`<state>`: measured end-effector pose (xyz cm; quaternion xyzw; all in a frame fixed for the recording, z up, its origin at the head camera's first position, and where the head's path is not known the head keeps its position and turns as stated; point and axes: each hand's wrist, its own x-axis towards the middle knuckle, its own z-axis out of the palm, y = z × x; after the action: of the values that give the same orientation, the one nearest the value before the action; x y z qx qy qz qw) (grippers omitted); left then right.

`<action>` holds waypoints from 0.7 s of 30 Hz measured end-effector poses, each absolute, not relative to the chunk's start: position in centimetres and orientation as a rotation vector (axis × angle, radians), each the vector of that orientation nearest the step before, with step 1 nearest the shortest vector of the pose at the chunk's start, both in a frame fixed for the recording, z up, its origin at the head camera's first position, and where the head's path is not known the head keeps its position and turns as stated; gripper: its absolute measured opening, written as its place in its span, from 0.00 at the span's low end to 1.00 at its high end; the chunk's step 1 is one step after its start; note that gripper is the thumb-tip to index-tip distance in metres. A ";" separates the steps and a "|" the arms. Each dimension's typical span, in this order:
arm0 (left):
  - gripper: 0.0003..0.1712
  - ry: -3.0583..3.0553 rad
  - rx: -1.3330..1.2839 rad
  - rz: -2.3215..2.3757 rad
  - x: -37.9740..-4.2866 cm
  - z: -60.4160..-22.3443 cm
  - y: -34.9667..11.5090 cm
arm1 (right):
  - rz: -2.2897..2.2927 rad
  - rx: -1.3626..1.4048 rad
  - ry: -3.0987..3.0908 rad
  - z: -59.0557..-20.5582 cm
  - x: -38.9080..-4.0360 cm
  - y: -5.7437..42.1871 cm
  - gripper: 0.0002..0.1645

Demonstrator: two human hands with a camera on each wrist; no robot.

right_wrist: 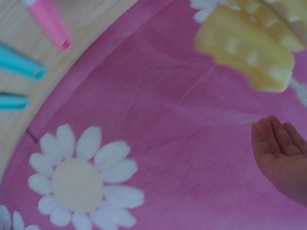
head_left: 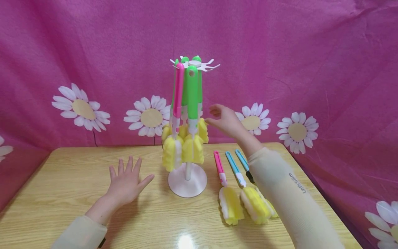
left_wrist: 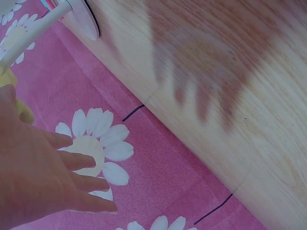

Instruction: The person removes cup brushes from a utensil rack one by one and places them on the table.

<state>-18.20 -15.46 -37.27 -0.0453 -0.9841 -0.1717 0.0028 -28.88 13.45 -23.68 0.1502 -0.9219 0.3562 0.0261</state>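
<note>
Purple-pink cloth backdrop (head_left: 280,69), printed with white daisies (head_left: 84,108), is hanging behind everything in soft creases. Tabletop (head_left: 77,162), pale wood-grain, is reflecting a bright spot on its near side. White stand (head_left: 188,172) is standing upright on a round base, its slim post carrying a crown of forked arms. Several green-handled brushes (head_left: 192,93) and one pink-handled brush (head_left: 178,90) are hanging from it, heads down. To the right, a loose pink-handled brush (head_left: 230,205) and two loose blue-handled brushes (head_left: 239,178) are lying on the tabletop, handles pointing toward the backdrop.

Handling estimate: brushes are looking light, with stiff, smooth plastic handles, perhaps slightly slippery; the handle is offering the better hold, foam probably yielding under a squeeze.

Left hand (head_left: 125,185) is hovering left of the stand, fingers spread, holding nothing. Right hand (head_left: 228,120) is hovering just beside the hanging heads, fingers loosely bent, gripping nothing. Sponge heads (head_left: 192,148) are showing ridged, scalloped yellow-and-white foam. Hang holes (head_left: 191,73) are piercing handle tips.
</note>
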 end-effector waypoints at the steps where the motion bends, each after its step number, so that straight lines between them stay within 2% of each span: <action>1: 0.52 -3.088 -0.141 -0.538 -18.2 -37.3 -15.5 | 1.113 0.468 -2.841 -23.6 -28.9 13.0 0.31; 11: 0.52 -3.087 -0.135 -0.521 -18.3 -37.6 -15.7 | 1.200 0.470 -2.765 -23.5 -29.1 11.3 0.25; 21: 0.51 -3.069 -0.148 -0.535 -18.2 -37.4 -15.6 | 1.102 0.416 -2.742 -23.9 -29.4 10.2 0.17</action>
<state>-18.21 -15.62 -37.45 -0.0476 -0.9840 -0.1716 0.0112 -29.44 10.22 -23.88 0.1390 -0.9159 0.3682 0.0787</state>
